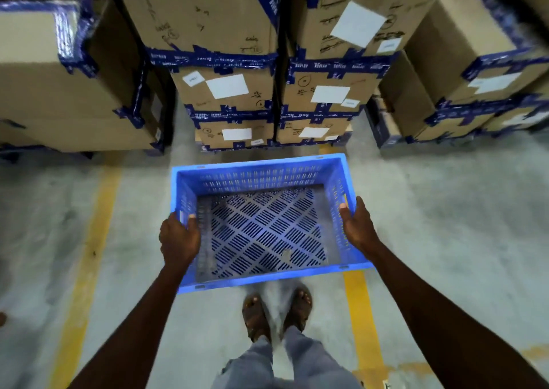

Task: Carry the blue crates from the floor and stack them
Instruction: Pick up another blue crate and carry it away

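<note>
Both bare forearms reach forward from the bottom of the head view, each hand gripping one short side of a blue crate [267,222]. On the left rim, the left hand [178,240] has its thumb hooked over the top edge and its fingers wrapped down the outer wall, closed on the plastic. Opposite it, the right hand [356,225] clamps the right rim the same way, thumb lying on the inside of the wall. Held level and clear of the concrete floor [445,225], the crate hangs in front of the person's sandalled feet [276,314]; it is empty, its slotted base showing the floor through it. Yellow floor lines [89,240] run forward on either side. Beyond the crate's far wall stand stacked cardboard boxes [228,91] sealed with blue tape and carrying white labels, with more such stacks to the left and right
</note>
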Available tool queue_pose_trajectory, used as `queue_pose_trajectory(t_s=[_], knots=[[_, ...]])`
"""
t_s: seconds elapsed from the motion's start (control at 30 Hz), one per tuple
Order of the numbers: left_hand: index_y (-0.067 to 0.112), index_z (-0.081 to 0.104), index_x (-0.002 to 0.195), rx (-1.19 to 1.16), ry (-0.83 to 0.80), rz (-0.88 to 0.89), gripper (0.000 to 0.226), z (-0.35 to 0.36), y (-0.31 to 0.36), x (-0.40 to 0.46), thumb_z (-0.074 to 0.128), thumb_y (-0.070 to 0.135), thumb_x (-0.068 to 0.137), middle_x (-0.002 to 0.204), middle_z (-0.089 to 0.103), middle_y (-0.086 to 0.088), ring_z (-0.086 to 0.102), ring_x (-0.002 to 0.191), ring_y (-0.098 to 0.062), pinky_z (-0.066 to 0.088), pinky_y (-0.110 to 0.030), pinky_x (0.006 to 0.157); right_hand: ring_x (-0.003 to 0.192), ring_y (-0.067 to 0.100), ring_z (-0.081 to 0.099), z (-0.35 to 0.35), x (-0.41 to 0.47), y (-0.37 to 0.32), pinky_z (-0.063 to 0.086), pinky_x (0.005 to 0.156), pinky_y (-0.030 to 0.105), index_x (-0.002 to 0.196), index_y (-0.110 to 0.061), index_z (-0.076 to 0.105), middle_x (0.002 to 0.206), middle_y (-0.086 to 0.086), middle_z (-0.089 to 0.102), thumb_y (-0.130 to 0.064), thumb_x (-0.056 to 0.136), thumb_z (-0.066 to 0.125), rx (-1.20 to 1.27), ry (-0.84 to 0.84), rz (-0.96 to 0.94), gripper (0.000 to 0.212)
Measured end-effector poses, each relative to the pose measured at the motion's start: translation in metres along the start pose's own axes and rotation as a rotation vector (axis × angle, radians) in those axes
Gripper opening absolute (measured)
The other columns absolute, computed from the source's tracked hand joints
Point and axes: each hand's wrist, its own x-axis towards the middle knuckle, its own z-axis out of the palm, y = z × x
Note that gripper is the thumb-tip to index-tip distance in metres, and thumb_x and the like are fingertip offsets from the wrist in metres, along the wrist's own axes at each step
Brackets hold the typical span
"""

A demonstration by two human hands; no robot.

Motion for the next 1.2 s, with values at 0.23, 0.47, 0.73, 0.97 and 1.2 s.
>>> queue_pose_trajectory(t_s=[0.23, 0.47, 0.73, 0.97, 1.2], knots=[[0.003, 0.047, 0.141, -0.251, -0.392, 0.284, 0.067, 0.045, 0.081, -0.142, 0.048, 0.05, 0.093, 0.141, 0.054, -0.019, 0.052, 0.13, -0.032, 0.04, -0.044, 0.109, 0.147, 0.025, 0.035, -0.042, -0.095, 0.033, 0.03, 0.117, 0.035, 0.159, -0.014, 0.021, 0.161, 0.014, 0.032, -0.04, 0.103, 0.048, 0.347, 0.108, 0.01, 0.067], [0.014, 0.052, 0.135, -0.296, -0.697, 0.566, 0.048, 0.125, 0.186, -0.306, 0.057, 0.042, 0.095, 0.122, 0.061, -0.001, 0.061, 0.102, -0.009, 0.047, -0.018, 0.088, 0.1, 0.016, 0.065, -0.152, -0.15, 0.142, 0.045, 0.087, 0.032, 0.155, -0.03, 0.028, 0.144, 0.004, 0.053, -0.054, 0.097, 0.053, 0.52, 0.318, 0.14, 0.068], [0.037, 0.044, 0.126, -0.247, -0.905, 0.742, 0.06, 0.228, 0.285, -0.454, 0.047, 0.07, 0.077, 0.113, 0.062, 0.001, 0.063, 0.092, -0.003, 0.053, -0.029, 0.081, 0.1, 0.012, 0.068, -0.3, -0.192, 0.299, 0.051, 0.098, 0.055, 0.15, -0.041, 0.029, 0.128, -0.008, 0.058, -0.097, 0.061, 0.046, 0.789, 0.595, 0.321, 0.106], [0.039, 0.046, 0.124, -0.111, -1.117, 0.873, 0.03, 0.326, 0.38, -0.582, 0.058, 0.042, 0.097, 0.103, 0.063, 0.012, 0.061, 0.075, 0.007, 0.045, -0.011, 0.064, 0.103, 0.019, 0.068, -0.412, -0.217, 0.409, 0.055, 0.08, 0.044, 0.147, -0.036, 0.033, 0.129, 0.002, 0.06, -0.052, 0.099, 0.049, 0.927, 0.866, 0.436, 0.054], [0.047, 0.048, 0.121, -0.045, -1.245, 0.902, 0.056, 0.47, 0.487, -0.691, 0.045, 0.078, 0.074, 0.101, 0.067, 0.012, 0.07, 0.088, -0.015, 0.053, -0.036, 0.083, 0.094, 0.023, 0.071, -0.524, -0.163, 0.514, 0.053, 0.073, 0.035, 0.146, -0.031, 0.034, 0.12, 0.0, 0.065, -0.051, 0.1, 0.047, 0.988, 1.001, 0.521, 0.052]])
